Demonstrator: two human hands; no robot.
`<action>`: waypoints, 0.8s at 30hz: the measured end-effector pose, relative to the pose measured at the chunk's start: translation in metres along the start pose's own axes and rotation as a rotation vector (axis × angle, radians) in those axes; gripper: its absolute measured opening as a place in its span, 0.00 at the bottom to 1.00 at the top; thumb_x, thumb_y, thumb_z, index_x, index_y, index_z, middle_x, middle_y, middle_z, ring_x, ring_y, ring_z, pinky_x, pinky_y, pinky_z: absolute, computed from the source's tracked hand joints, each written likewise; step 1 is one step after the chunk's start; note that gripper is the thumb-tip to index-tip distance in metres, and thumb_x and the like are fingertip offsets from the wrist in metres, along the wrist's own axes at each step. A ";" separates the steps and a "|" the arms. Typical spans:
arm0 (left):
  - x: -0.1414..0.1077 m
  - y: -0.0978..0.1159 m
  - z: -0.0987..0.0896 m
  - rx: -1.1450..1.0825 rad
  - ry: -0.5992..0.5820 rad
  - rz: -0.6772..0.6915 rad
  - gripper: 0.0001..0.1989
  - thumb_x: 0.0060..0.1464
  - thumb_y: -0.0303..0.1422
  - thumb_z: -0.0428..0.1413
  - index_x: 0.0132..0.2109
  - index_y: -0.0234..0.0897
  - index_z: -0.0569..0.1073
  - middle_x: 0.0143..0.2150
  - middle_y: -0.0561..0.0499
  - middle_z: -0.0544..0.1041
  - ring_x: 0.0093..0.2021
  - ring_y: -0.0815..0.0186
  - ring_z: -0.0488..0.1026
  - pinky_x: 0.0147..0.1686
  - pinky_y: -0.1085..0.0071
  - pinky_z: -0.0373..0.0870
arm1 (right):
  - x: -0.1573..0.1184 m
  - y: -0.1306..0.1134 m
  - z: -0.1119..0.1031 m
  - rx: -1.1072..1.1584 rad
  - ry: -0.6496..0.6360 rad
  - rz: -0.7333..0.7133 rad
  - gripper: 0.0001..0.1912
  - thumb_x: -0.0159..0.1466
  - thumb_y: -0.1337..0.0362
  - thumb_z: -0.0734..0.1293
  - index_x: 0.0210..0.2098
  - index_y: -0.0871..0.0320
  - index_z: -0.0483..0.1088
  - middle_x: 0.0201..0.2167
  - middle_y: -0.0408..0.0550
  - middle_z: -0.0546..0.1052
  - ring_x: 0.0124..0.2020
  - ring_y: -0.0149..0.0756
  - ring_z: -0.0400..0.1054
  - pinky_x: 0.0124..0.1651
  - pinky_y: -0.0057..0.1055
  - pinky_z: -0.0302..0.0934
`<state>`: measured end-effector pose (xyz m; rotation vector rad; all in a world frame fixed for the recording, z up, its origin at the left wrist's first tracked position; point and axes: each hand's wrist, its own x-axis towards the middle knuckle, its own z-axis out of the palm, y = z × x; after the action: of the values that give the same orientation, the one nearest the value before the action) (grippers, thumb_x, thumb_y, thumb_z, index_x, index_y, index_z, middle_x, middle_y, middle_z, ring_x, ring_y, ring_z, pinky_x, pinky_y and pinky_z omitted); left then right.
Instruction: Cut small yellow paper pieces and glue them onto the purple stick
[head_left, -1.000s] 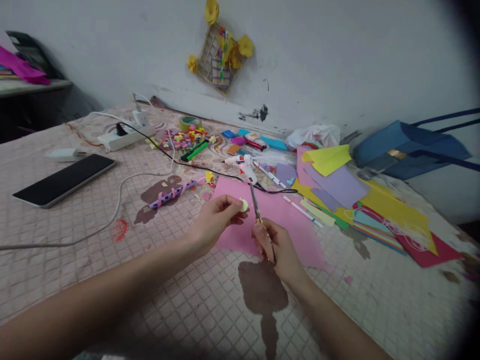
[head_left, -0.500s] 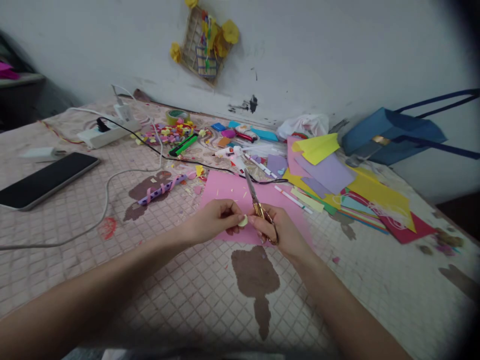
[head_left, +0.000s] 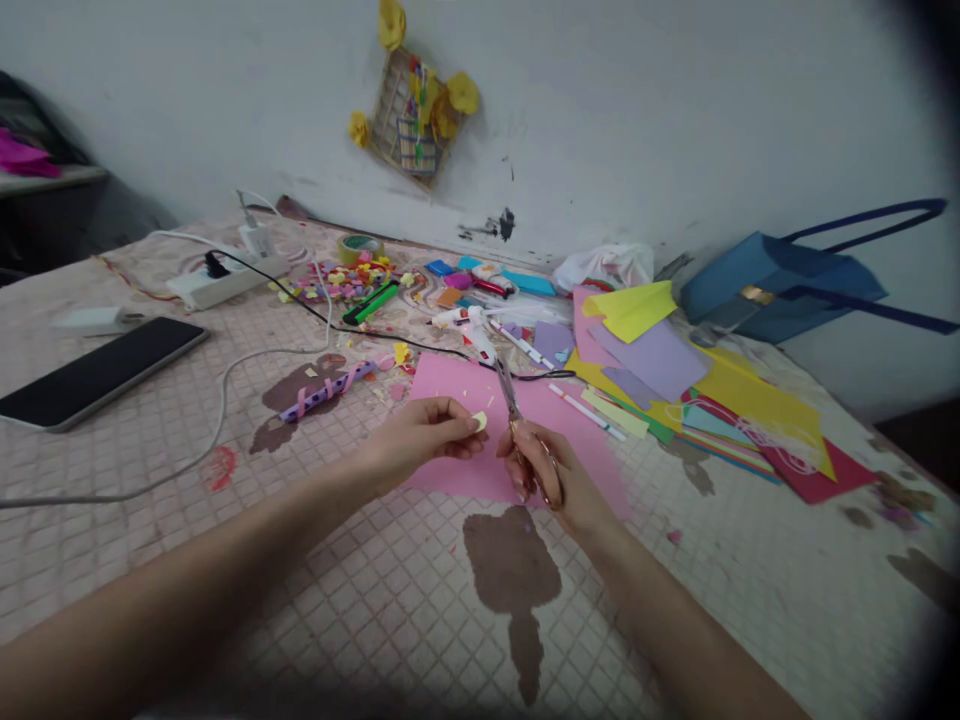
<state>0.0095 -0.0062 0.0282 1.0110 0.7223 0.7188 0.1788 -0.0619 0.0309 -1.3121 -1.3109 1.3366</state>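
Observation:
Between the thumb and fingers of my left hand is a small pale yellow paper piece. My right hand is wrapped round the gold handles of a pair of scissors, whose blades point up and away from me. The two hands are a little apart, above a pink paper sheet. A few tiny pale snippets lie on that sheet. The scissors' tip is near a white glue gun behind the sheet.
Left are a phone, a power strip with cables, and a purple spotted roll. Behind are small paper shapes and a green cutter. Coloured papers and a blue bag are on the right.
My hands have moved apart. My left hand has gone slightly left and up with the yellow piece, while my right hand has turned with the scissors. The camera view has shifted slightly.

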 end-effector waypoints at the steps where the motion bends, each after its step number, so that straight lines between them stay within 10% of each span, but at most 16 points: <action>1: 0.001 0.002 -0.002 -0.030 0.003 0.002 0.10 0.45 0.33 0.61 0.28 0.30 0.70 0.32 0.45 0.77 0.31 0.69 0.73 0.35 0.70 0.67 | -0.001 0.000 0.000 -0.001 -0.023 0.006 0.20 0.61 0.48 0.58 0.27 0.59 0.63 0.14 0.35 0.59 0.14 0.23 0.52 0.17 0.21 0.48; 24: 0.005 0.007 -0.008 -0.162 0.065 0.092 0.09 0.44 0.31 0.62 0.27 0.31 0.69 0.28 0.48 0.76 0.29 0.71 0.73 0.33 0.73 0.68 | -0.005 0.010 0.006 -0.197 -0.045 0.035 0.19 0.58 0.49 0.61 0.23 0.57 0.58 0.14 0.33 0.56 0.12 0.22 0.50 0.13 0.22 0.48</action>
<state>0.0040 0.0039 0.0304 0.8802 0.6653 0.8798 0.1740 -0.0685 0.0211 -1.4511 -1.4874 1.2925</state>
